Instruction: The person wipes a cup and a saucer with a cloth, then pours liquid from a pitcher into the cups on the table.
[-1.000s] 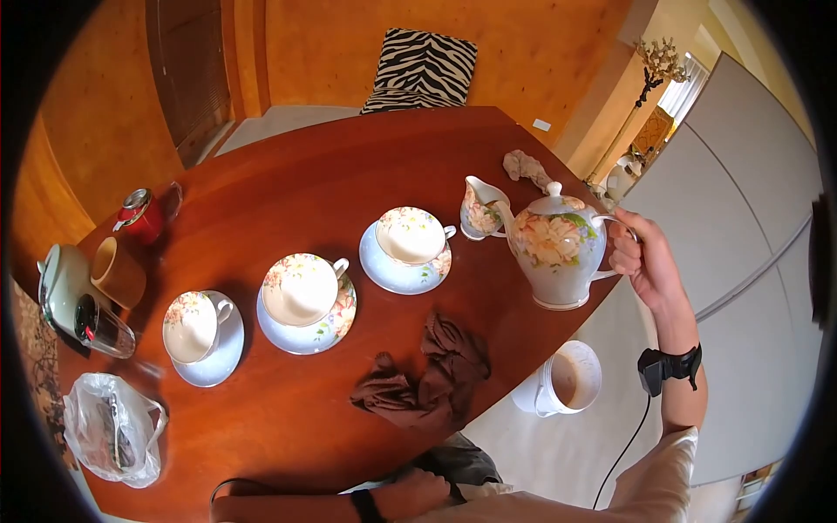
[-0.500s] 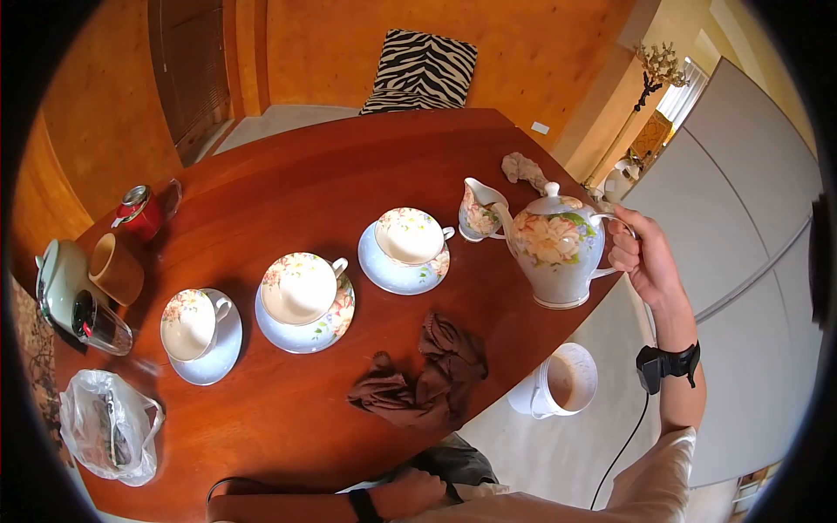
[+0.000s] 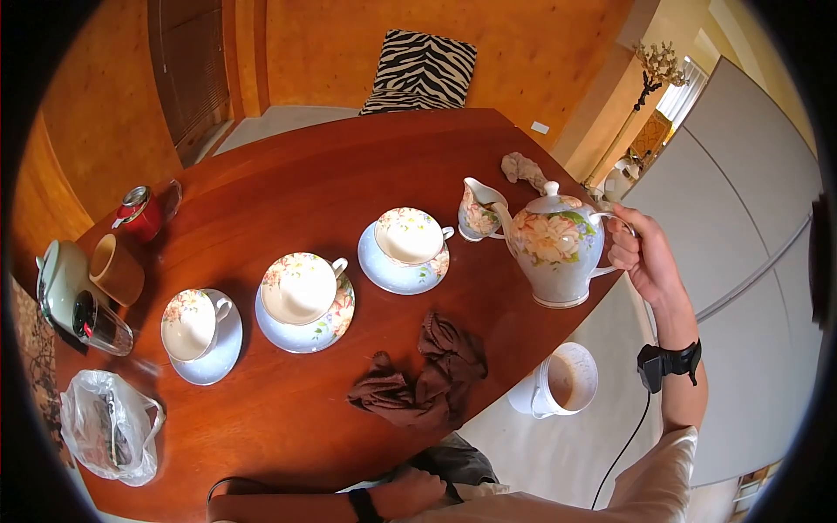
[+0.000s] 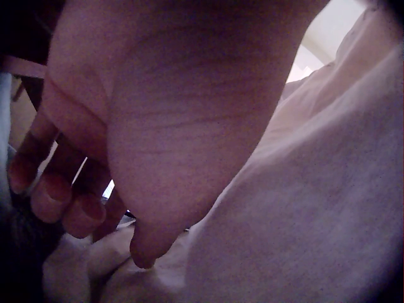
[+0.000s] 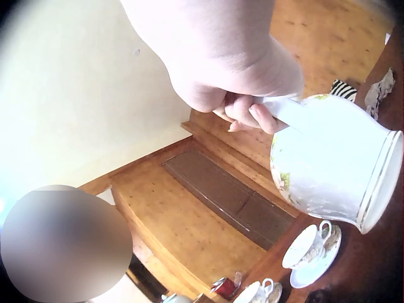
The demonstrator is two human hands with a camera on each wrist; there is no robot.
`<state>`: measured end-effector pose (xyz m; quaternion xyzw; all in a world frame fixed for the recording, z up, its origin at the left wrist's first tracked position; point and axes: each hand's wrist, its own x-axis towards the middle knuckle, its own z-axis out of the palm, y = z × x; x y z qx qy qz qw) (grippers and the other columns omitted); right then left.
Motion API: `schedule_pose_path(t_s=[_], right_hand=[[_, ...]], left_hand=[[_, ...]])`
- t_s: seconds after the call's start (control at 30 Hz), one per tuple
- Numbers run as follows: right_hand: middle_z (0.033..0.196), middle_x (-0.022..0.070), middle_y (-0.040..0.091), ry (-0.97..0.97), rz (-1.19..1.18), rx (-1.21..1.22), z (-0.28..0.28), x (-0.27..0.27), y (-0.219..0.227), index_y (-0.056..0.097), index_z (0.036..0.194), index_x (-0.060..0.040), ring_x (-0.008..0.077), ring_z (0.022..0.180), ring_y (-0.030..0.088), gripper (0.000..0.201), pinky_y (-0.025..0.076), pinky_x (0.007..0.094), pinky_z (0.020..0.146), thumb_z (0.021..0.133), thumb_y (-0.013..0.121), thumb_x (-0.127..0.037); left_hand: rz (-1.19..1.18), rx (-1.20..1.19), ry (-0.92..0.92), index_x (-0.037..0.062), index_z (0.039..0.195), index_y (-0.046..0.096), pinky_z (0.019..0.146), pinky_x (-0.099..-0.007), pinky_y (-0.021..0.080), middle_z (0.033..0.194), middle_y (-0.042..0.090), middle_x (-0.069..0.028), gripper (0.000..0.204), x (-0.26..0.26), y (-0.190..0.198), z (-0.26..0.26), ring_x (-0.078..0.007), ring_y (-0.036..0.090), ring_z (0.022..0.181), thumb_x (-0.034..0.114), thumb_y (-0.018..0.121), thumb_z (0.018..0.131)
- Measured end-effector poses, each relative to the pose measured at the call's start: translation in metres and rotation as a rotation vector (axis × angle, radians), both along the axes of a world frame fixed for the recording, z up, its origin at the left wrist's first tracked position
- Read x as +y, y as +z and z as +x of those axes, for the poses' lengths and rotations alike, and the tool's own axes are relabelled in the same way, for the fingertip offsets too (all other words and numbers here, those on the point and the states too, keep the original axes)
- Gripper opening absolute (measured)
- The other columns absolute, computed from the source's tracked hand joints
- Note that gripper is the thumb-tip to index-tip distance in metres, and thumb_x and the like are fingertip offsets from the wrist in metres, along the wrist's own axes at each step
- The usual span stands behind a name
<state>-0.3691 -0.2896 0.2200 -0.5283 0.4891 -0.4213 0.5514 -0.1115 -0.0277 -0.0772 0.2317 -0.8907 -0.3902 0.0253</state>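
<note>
My right hand (image 3: pixel 643 260) grips the handle of a white and pale blue teapot (image 3: pixel 556 244) with a peach flower pattern and its lid on. Upright in the head view, the teapot overlaps the table's right edge, its spout close to a small matching creamer jug (image 3: pixel 478 214). In the right wrist view, the fingers (image 5: pixel 243 110) curl round the handle. Three matching teacups stand in a row to the left: a near one (image 3: pixel 410 237), a middle one (image 3: pixel 299 292) and a far one (image 3: pixel 189 327), each with a saucer. Against the clothing, my left hand (image 4: pixel 170 126) hangs loosely curled with nothing in it.
A crumpled brown cloth (image 3: pixel 423 375) lies near the front edge of the table (image 3: pixel 288 192). Below that edge stands a white bucket (image 3: pixel 575 379) with brownish liquid. At the left are a red can (image 3: pixel 139 213), a wooden cup (image 3: pixel 118 268), a glass jar (image 3: pixel 105 329) and a plastic bag (image 3: pixel 113 427).
The head view has shifted very slightly. The right hand keeps its grip on the teapot, and the cups and the left hand stay as they were.
</note>
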Motion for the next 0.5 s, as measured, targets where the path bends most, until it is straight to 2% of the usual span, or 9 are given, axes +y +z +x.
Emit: schedule_pose_path(t_s=[0.5], right_hand=[[0.055,-0.0123,0.027,-0.003,-0.009,0.01,0.0013,0.0006,0.0,0.051,0.079,-0.009,0.0028,0.046,0.02,0.031,0.018,0.0241,0.045,0.103,0.057,-0.028]], left_hand=[[-0.052,0.043,0.026,-0.0056,0.098,0.062,0.063,-0.0444,0.058,0.082,0.068,-0.0231,0.016,0.0044,-0.001,0.0014,-0.0359,0.071,0.075,0.006,0.055,0.09]])
